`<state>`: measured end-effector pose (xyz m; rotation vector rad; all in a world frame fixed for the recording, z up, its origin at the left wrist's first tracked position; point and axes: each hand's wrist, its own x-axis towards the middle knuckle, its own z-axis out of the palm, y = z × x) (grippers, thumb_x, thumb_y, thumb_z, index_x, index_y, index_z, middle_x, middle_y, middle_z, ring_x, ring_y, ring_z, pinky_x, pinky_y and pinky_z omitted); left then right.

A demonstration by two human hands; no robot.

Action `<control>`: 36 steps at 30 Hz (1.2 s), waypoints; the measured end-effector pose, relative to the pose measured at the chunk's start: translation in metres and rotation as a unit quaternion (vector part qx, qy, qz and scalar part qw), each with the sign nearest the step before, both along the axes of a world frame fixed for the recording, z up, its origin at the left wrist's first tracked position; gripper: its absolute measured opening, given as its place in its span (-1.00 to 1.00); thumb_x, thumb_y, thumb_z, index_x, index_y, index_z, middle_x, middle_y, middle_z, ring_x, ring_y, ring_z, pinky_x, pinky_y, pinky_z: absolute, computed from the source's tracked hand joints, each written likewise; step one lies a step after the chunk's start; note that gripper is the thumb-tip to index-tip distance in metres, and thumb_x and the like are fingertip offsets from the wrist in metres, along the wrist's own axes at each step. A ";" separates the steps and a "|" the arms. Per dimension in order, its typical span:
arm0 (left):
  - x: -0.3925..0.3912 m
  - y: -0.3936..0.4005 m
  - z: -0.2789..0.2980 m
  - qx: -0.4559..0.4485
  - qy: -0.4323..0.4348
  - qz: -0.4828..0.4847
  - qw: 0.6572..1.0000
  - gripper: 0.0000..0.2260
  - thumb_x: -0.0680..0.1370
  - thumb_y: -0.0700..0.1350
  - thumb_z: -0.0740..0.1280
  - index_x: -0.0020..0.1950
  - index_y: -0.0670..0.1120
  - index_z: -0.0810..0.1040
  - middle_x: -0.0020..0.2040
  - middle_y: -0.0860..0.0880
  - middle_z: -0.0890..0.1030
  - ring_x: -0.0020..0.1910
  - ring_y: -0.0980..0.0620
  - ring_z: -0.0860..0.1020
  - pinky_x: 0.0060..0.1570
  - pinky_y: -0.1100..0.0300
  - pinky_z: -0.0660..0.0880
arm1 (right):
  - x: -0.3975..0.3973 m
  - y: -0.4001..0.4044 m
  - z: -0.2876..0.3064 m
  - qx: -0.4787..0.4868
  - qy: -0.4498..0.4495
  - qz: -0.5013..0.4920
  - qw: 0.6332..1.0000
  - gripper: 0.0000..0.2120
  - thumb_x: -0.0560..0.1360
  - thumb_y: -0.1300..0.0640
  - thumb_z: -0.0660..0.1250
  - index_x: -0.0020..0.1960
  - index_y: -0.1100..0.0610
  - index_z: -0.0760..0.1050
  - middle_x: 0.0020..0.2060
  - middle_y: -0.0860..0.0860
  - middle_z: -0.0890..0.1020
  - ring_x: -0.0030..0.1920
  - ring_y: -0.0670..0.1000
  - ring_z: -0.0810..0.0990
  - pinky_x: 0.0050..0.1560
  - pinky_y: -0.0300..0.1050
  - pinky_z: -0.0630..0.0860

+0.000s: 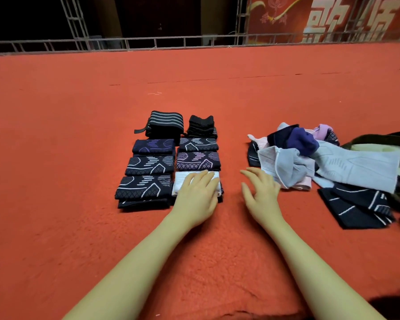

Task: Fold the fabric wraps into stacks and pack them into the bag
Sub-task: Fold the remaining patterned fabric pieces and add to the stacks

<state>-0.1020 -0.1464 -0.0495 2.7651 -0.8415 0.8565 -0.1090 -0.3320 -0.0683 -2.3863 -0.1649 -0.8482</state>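
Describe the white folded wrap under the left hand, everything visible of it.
The white folded wrap is a pale knitted-looking fabric with a fine ribbed or grid texture, folded into a flat rectangle. It lies on top of a dark folded piece at the near end of the right column of folded wraps, on the red carpet. The left hand rests flat on it with straight fingers, covering its middle and right part; only its left part and far edge show.

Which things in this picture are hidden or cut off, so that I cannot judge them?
- White wrap, head view: left hand covers most of it.
- Loose pile: wraps overlap, count unclear.
- Green fabric: cut off by the right edge.
- Bag: cannot be identified in view.
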 end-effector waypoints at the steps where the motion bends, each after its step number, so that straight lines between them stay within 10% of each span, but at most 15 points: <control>1: 0.000 -0.012 0.002 -0.004 0.009 -0.010 1.000 -0.64 0.44 -0.04 0.12 0.03 -0.13 0.63 0.07 -0.08 0.64 0.08 -0.09 0.60 0.10 0.06 0.28 | -0.001 -0.008 0.003 0.004 -0.002 -0.024 1.000 -0.56 0.45 -0.03 0.10 0.21 0.09 0.54 0.17 0.02 0.54 0.16 -0.03 0.35 0.07 -0.14 0.12; 10: -0.004 -0.116 -0.008 -0.067 0.127 -0.030 0.989 -0.61 0.41 -0.02 0.10 0.05 -0.05 0.64 0.04 -0.01 0.65 -0.01 -0.03 0.61 -0.06 0.08 0.50 | -0.017 -0.069 -0.012 0.089 0.032 -0.218 0.971 -0.64 0.44 0.09 0.20 0.15 0.24 0.50 0.12 0.21 0.51 0.11 0.28 0.44 0.10 0.15 0.28; 15: 0.012 -0.148 -0.012 -0.074 0.224 -0.019 0.972 -0.57 0.60 -0.11 0.17 0.48 -0.06 0.28 0.49 -0.05 0.28 0.43 -0.03 0.25 0.27 0.05 0.19 | -0.010 -0.072 -0.018 0.029 0.125 -0.206 0.970 -0.69 0.46 0.16 0.36 0.19 0.16 0.50 0.26 0.10 0.43 0.27 0.19 0.32 0.17 0.00 0.11; 22: 0.035 -0.152 -0.035 -0.061 0.263 -0.005 0.963 -0.54 0.63 -0.02 0.11 0.54 0.02 0.14 0.56 0.02 0.11 0.52 0.07 0.07 0.40 0.09 0.01 | 0.001 -0.076 -0.023 -0.027 0.162 -0.222 0.961 -0.74 0.48 0.09 0.35 0.16 0.07 0.49 0.29 0.04 0.38 0.27 0.14 0.27 0.19 0.01 0.05; 27: 0.033 -0.149 -0.037 -0.126 0.237 -0.040 0.962 -0.48 0.62 -0.06 0.14 0.54 0.14 0.04 0.56 0.07 0.06 0.50 0.11 0.09 0.37 0.12 0.02 | 0.016 -0.078 -0.025 -0.050 0.046 -0.248 0.966 -0.92 0.37 0.18 0.41 -0.17 0.13 0.53 -0.03 0.10 0.55 0.01 0.13 0.38 0.02 0.03 0.15; 36: 0.026 -0.140 -0.032 -0.208 0.184 -0.108 0.955 -0.49 0.54 0.17 -0.09 0.40 0.12 0.39 0.51 0.12 0.20 0.38 0.14 0.20 0.18 0.28 0.01 | -0.008 -0.068 -0.011 0.023 -0.127 -0.145 0.981 -0.95 0.52 0.05 0.18 -0.11 0.00 0.36 -0.19 -0.06 0.53 -0.12 -0.06 0.38 -0.09 -0.13 0.06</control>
